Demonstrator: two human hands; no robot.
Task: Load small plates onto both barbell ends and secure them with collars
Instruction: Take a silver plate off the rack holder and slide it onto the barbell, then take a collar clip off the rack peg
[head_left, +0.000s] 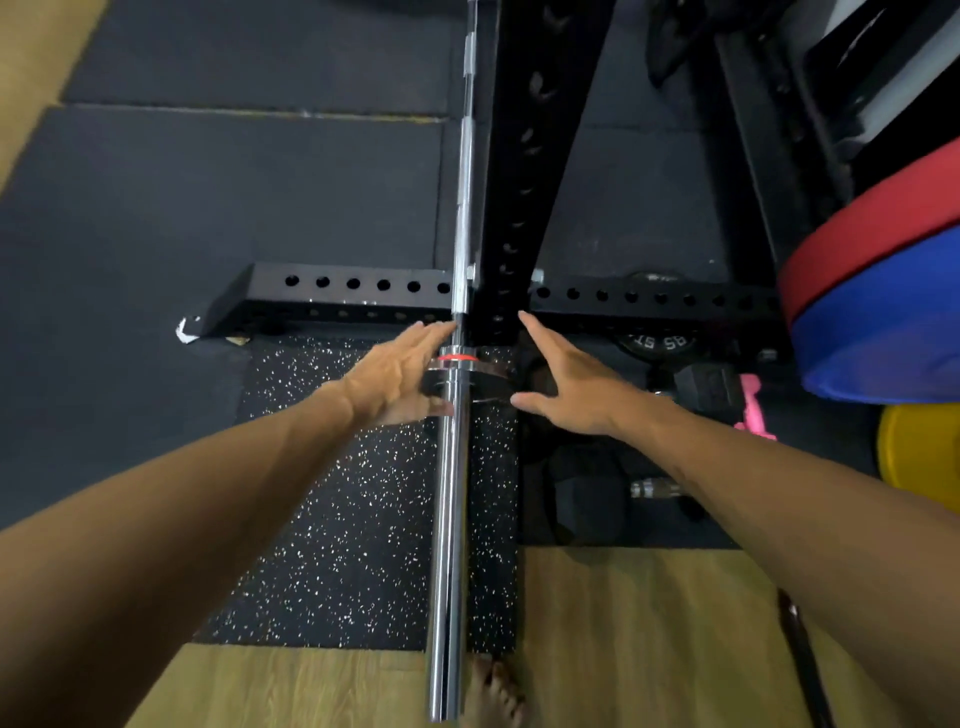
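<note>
Bare sleeve (448, 545) offers free passage; rack upright (511, 208) and small plate (470, 382) block beyond.

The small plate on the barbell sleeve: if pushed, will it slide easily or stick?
The small plate looks like thin metal, so probably light and stiff. The barbell sleeve is smooth and shiny, so the plate would likely slide easily. No collar is visible behind it, so it might drift outward. The left hand and right hand flank it, open.

- Black iron plate (655, 343) on the floor behind the rack base: raised numerals, upside down, seemingly "85"; remaining characters illegible.
</note>
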